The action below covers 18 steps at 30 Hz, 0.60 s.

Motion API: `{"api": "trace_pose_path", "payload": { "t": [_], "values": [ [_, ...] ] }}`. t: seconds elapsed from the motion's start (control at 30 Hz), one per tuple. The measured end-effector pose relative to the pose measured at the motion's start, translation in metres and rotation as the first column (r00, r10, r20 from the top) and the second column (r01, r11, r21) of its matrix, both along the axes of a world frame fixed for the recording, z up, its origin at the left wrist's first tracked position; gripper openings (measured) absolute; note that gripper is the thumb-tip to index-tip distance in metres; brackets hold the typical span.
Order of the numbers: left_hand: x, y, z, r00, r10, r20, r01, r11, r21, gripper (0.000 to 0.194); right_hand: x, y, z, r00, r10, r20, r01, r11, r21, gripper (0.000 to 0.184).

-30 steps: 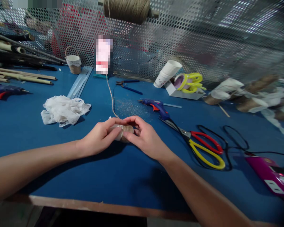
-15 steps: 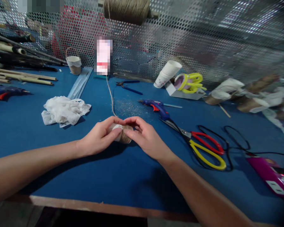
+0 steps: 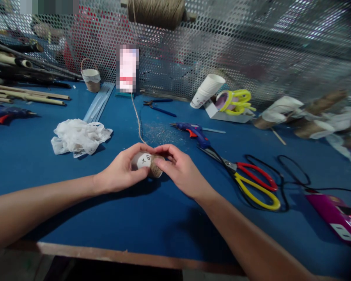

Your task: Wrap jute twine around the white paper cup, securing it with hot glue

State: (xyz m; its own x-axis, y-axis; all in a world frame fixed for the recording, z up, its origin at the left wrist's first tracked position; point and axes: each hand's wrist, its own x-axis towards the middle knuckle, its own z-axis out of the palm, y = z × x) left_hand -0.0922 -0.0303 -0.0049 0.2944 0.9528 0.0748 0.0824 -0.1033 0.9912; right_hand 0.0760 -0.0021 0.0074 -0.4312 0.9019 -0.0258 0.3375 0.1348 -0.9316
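Observation:
A small white paper cup (image 3: 142, 160) with dark printed marks lies on its side between my hands, its right part wound with brown twine (image 3: 156, 167). My left hand (image 3: 125, 166) is closed round the white part, thumb below and fingers above. On the wound part, the thumb and fingers of my right hand (image 3: 178, 168) grip the cup. From its upper edge a strand of twine (image 3: 138, 121) runs up and away toward the large twine spool (image 3: 156, 13) on the mesh; a bright phone-like screen (image 3: 127, 69) covers part of that path.
Scissors (image 3: 254, 185), a blue glue gun (image 3: 193, 132) and a magenta power strip (image 3: 335, 214) lie to the right. Crumpled white lace (image 3: 80, 136) is at left. Pliers (image 3: 160, 107), stacked paper cups (image 3: 207, 90) and a small handled basket (image 3: 91, 80) stand or lie toward the mesh.
My left thumb has shifted down, and more of the cup's printed white side shows. My right hand has hardly moved.

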Motion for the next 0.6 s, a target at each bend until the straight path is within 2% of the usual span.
{"api": "trace_pose_path", "payload": {
  "t": [0.27,0.37,0.5,0.6],
  "values": [
    [0.0,0.0,-0.002,1.0,-0.003,-0.01,0.003,1.0,0.028,0.033,0.001,0.001,0.001,1.0,0.007,-0.018,-0.007,1.0,-0.005,0.018],
    [-0.001,-0.002,-0.003,0.998,-0.016,-0.064,0.02,0.998,0.064,0.035,0.002,0.004,-0.002,0.998,-0.017,-0.06,0.013,0.998,-0.064,0.021],
    [-0.001,-0.003,-0.004,0.994,-0.047,-0.098,0.059,0.99,0.129,0.036,0.003,0.008,-0.009,0.98,-0.047,-0.194,0.011,0.983,-0.182,0.023],
    [0.0,-0.004,-0.003,0.991,-0.066,-0.113,0.083,0.985,0.149,0.035,0.002,0.01,-0.009,0.965,-0.049,-0.258,-0.003,0.98,-0.201,0.022]
  ]
}}
